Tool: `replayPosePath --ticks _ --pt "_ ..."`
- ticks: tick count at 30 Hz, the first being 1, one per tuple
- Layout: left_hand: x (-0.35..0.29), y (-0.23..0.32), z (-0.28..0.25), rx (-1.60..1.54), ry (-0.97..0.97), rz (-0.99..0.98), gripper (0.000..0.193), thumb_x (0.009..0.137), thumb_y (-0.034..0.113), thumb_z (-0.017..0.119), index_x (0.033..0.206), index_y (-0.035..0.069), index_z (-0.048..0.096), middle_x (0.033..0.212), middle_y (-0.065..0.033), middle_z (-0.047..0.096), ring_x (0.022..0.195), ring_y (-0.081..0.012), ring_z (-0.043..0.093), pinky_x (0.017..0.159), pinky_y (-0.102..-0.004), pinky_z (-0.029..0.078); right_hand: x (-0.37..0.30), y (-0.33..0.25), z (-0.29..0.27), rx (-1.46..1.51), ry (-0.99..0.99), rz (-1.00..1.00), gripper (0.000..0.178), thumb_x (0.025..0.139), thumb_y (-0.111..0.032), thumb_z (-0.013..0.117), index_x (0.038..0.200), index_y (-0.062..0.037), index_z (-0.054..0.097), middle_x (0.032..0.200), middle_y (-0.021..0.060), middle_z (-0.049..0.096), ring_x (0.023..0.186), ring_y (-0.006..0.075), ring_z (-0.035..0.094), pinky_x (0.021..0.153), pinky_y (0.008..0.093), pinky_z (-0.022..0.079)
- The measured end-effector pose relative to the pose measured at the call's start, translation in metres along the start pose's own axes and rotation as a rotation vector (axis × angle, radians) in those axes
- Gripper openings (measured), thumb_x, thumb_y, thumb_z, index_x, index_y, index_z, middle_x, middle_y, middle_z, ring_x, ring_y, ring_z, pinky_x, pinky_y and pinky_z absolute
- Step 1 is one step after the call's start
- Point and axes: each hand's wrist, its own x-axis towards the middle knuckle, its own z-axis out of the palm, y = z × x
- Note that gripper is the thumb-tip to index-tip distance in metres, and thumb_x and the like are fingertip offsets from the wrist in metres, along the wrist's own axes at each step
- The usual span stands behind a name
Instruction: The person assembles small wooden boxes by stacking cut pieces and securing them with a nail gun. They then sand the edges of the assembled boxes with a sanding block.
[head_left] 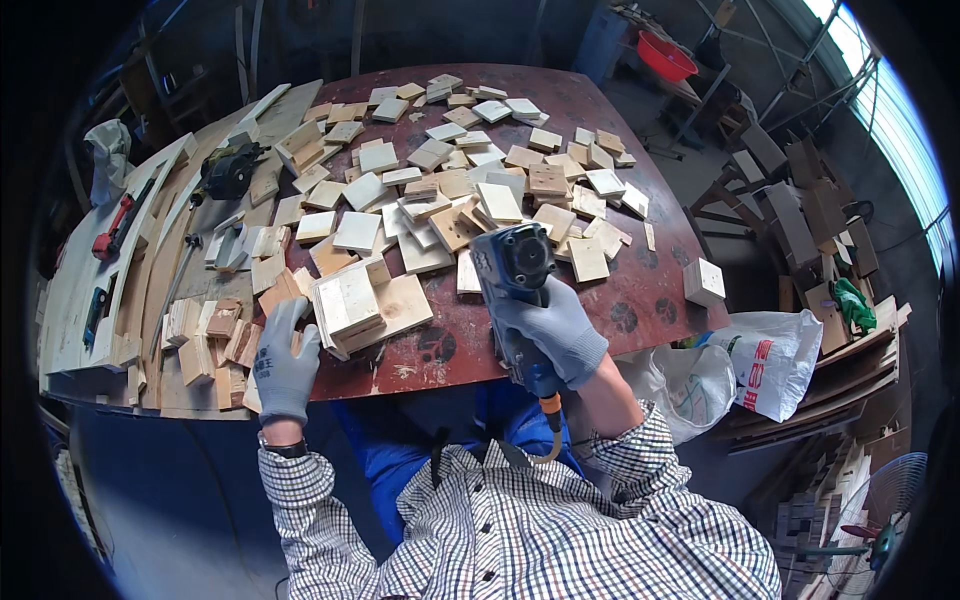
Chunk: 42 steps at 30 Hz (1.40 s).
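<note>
My right hand, in a grey glove, grips a dark blue air nail gun above the front edge of the table. An orange fitting joins a hose to the tool's lower end. My left hand, gloved too, lies at the table's front edge with its fingers stretched out and apart. Its fingertips reach a small wooden piece; whether they press on it is unclear. Just right of that hand sits a nailed-together wooden block assembly of pale boards.
Many loose wooden blocks are heaped across the dark red tabletop. On the left lie long planks, a black power tool and a red-handled tool. White sacks stand by the right edge, near a lone block.
</note>
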Motion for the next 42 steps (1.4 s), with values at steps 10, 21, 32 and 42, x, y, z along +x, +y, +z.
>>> replayPosePath --ticks 10,21,32,42 --pt "-0.054 0.261 -0.177 0.315 -0.180 0.839 0.025 0.083 0.003 0.074 0.107 0.005 0.077 0.115 -0.0190 0.077 0.111 -0.0358 0.075 0.096 -0.0487 0.059 0.015 0.083 -0.254 0.612 0.222 0.050 0.032 0.104 -0.036 0.067 0.115 -0.0064 0.064 0.087 0.0055 0.070 0.067 0.0180 0.067 0.061 0.0404 0.059" --pt "-0.053 0.309 -0.175 0.343 -0.578 0.779 0.024 0.082 0.004 0.076 0.106 0.004 0.075 0.114 -0.0190 0.077 0.111 -0.0376 0.074 0.096 -0.0501 0.059 0.094 0.161 -0.338 0.871 -0.022 -0.018 0.043 0.104 -0.035 0.067 0.127 0.0005 0.059 0.088 0.0031 0.065 0.069 0.0139 0.061 0.069 0.0381 0.055" --pt "-0.034 0.302 -0.168 0.257 -0.722 0.707 0.024 0.082 0.005 0.077 0.105 0.002 0.073 0.114 -0.0191 0.076 0.111 -0.0393 0.073 0.096 -0.0515 0.059 0.106 0.176 -0.379 0.354 0.246 0.101 0.059 0.104 -0.050 0.060 0.123 0.0050 0.067 0.091 0.0084 0.070 0.076 0.0182 0.067 0.068 0.0345 0.056" --pt "-0.010 0.275 -0.162 0.203 -0.824 0.659 0.024 0.082 0.005 0.079 0.104 0.001 0.072 0.114 -0.0191 0.075 0.111 -0.0409 0.072 0.096 -0.0527 0.060 0.088 0.158 -0.347 -1.263 0.640 0.444 0.090 0.100 -0.073 0.039 0.119 0.0071 0.075 0.117 0.0328 0.073 0.117 0.0449 0.070 0.101 0.0498 0.052"
